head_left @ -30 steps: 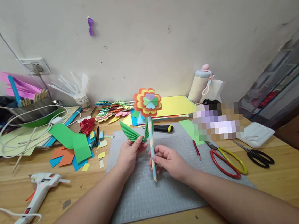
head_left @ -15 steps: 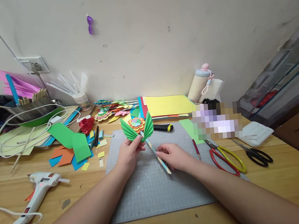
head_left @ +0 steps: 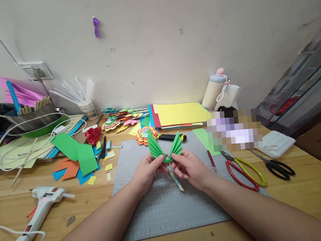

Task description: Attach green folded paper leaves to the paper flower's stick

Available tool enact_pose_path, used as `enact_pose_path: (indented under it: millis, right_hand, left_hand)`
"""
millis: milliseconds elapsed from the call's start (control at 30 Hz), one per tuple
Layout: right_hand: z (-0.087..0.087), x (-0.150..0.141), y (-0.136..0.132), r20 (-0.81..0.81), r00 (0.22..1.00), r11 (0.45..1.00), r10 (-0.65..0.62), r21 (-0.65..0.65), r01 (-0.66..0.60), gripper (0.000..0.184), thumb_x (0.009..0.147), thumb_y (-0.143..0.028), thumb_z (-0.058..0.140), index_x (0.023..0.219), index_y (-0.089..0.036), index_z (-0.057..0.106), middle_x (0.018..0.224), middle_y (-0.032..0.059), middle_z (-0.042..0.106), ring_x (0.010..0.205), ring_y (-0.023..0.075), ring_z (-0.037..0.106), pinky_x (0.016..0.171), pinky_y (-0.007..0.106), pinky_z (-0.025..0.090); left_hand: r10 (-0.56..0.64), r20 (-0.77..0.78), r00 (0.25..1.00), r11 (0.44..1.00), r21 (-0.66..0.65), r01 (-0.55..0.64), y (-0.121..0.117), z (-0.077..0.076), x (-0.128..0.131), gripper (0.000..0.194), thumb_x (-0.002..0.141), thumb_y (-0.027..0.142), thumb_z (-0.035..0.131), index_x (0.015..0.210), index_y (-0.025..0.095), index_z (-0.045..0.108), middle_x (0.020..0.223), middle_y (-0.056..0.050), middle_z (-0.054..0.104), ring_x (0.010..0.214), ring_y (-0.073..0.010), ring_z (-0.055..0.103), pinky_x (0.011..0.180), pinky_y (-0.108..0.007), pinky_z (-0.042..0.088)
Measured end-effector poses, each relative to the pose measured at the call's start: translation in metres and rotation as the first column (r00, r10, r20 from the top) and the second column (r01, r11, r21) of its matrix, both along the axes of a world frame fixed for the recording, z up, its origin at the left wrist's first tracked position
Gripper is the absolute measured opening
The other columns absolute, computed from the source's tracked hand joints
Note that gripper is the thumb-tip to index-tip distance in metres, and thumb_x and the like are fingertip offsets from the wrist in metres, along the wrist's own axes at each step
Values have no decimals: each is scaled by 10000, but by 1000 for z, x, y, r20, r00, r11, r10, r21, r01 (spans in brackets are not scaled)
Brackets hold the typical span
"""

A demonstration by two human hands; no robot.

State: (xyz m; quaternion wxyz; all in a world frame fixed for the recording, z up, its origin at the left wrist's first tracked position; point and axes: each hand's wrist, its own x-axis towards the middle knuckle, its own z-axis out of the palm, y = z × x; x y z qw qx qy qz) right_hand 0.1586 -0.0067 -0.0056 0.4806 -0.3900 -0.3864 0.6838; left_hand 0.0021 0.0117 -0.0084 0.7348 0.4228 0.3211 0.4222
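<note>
Green leaf, folded in pleats, stands up between both hands above the mat; fingers of the left hand are pinched closed on its base from one side, those of the right hand from the other; half a second ago the right hand held the stem, which now lies on the mat, its flower beside the knife; leaf and hands hide the stem's middle; blurred blocks mask something at right.
</note>
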Motion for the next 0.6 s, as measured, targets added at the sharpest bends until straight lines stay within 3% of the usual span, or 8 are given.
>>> enact_pose_path:
  millis: [133, 367, 600]
  right_hand:
    - [0, 0, 0, -38, 999, 1000, -6, -23, 5, 265, 726, -383, 660, 750, -172, 501, 564, -34, 577, 366, 58, 472, 309, 150, 221]
    - [0, -3, -2, -163, 986, 998, -39, -45, 32, 243, 734, -348, 644, 675, -166, 495, 527, -30, 569, 330, 45, 425, 315, 161, 227]
    - [-1, -5, -2, -199, 980, 977, 17, -203, -58, 206, 733, -330, 606, 676, -157, 510, 509, -32, 517, 327, 32, 361, 315, 164, 195]
  left_hand:
    - [-56, 39, 998, 998, -34, 58, -1, 2, 0, 267, 671, 273, 734, 886, 126, 676, 750, -53, 665, 604, -122, 576, 622, -254, 450]
    - [-118, 93, 989, 993, 23, 116, -3, 5, -1, 170, 706, 225, 709, 841, 134, 662, 776, -51, 656, 659, -126, 573, 668, -258, 445]
    - [-185, 22, 983, 978, 104, 182, -2, 1, -3, 214, 705, 210, 716, 905, 155, 668, 813, -46, 682, 795, -167, 609, 801, -299, 430]
